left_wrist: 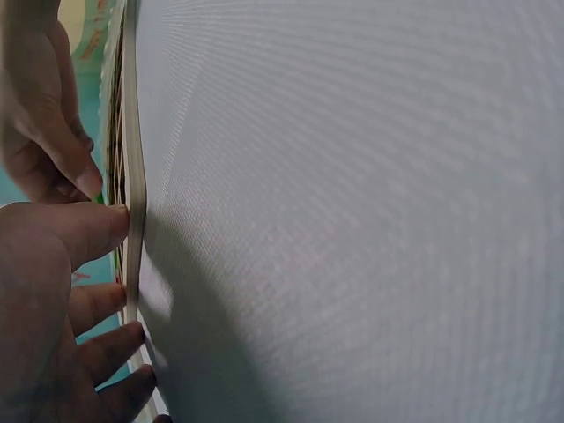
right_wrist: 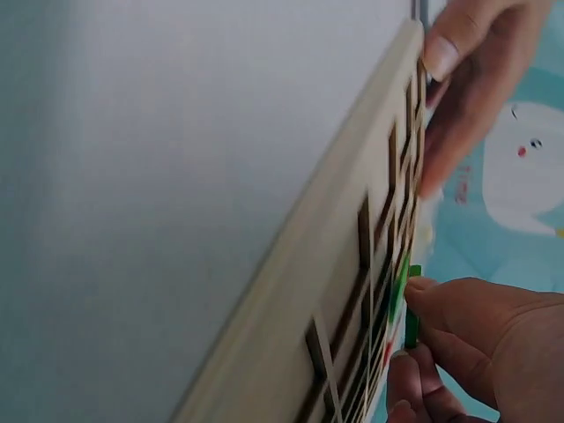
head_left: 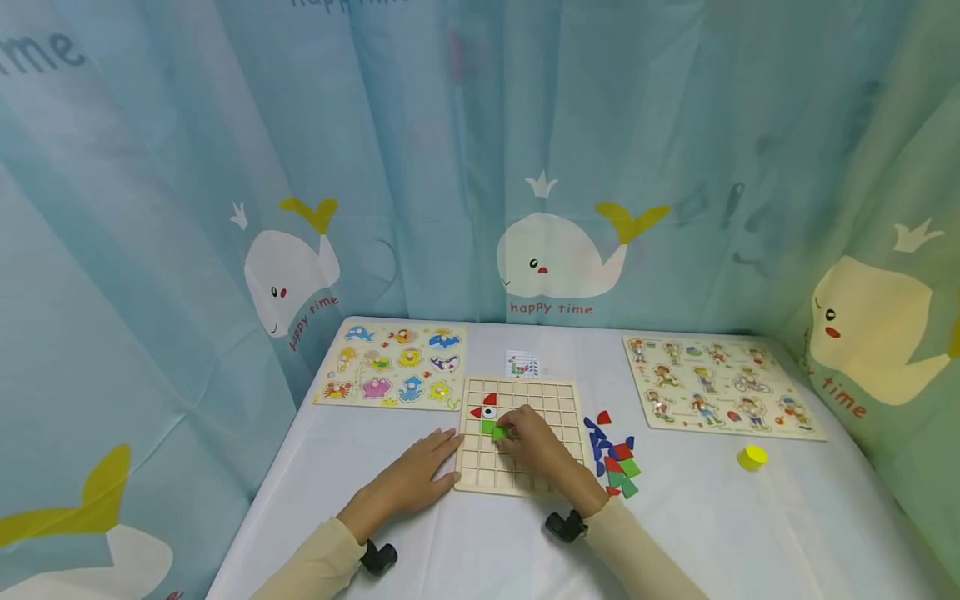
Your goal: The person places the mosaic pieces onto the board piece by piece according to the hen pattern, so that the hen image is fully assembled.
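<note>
A wooden grid board (head_left: 480,477) lies on the white table. Its upper left cells hold a red quarter-round piece (head_left: 491,400), a small red triangle (head_left: 476,412), a white eye tile (head_left: 490,412) and a green square (head_left: 487,426). Between thumb and fingers my right hand (head_left: 534,443) pinches another green tile (right_wrist: 412,326), just above the grid beside the placed green one. My left hand (head_left: 420,472) rests at the board's left edge, its fingers extended and the thumb and fingertips (left_wrist: 117,220) touching the rim.
Right of the board lie loose blue pieces (head_left: 597,442), red pieces (head_left: 622,452) and green pieces (head_left: 630,468). Behind it is a small pattern card (head_left: 522,364). A sea-animal puzzle (head_left: 390,363) stands back left, a figure puzzle (head_left: 723,385) back right, near a yellow cylinder (head_left: 752,457).
</note>
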The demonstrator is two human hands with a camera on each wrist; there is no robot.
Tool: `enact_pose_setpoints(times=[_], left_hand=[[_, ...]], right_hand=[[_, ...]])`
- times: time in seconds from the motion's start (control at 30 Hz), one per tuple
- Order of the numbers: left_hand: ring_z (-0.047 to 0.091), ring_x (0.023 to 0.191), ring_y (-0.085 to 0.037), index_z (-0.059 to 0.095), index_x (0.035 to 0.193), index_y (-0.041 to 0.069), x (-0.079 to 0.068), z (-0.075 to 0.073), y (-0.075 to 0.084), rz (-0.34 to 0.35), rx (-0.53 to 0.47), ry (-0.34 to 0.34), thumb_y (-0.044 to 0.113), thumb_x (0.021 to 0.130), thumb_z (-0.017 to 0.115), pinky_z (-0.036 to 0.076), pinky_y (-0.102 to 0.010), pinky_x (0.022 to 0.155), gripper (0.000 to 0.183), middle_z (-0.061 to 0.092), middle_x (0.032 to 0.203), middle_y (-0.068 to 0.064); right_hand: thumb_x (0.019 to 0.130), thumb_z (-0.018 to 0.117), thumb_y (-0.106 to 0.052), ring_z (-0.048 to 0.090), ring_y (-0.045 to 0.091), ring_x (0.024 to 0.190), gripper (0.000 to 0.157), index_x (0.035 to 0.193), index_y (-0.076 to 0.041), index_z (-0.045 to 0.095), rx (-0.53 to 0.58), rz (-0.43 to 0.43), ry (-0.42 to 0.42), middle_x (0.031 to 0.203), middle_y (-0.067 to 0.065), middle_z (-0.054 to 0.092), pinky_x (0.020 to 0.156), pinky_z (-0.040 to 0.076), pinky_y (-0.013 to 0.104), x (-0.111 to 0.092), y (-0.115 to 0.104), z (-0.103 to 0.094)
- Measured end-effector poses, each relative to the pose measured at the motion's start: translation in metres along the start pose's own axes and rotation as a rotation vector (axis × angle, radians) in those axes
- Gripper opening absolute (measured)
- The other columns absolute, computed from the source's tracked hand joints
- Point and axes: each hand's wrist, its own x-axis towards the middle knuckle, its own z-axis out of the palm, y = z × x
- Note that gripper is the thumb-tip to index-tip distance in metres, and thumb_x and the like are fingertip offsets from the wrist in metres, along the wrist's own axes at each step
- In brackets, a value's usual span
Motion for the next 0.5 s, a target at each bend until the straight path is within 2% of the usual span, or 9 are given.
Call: enact_pose_setpoints(times=[0.27, 0.5], left_hand=[[0.032, 0.159, -0.033, 0.04, 0.164, 0.016, -0.001, 0.0, 0.0, 0.016, 0.008, 0.014, 0.041, 0.108, 0.058, 0.032, -0.054, 0.128, 0.065, 0.037, 0.17, -0.008], [0.032, 0.158, -0.034, 0.04, 0.164, 0.015, -0.002, 0.0, 0.0, 0.019, 0.007, 0.017, 0.041, 0.108, 0.058, 0.033, -0.054, 0.128, 0.065, 0.038, 0.17, -0.008]], right_hand=[[0.092, 0.08, -0.005, 0.06, 0.016, 0.094, 0.022, 0.113, 0.001, 0.074, -0.053, -0.054, 0.002, 0.105, 0.006, 0.062, 0.086, 0.06, 0.036, 0.003, -0.007, 0.013], [0.093, 0.081, -0.007, 0.056, 0.014, 0.09, 0.021, 0.112, -0.003, 0.074, -0.102, -0.084, -0.004, 0.103, 0.004, 0.062, 0.081, 0.057, 0.034, 0.001, -0.011, 0.016]])
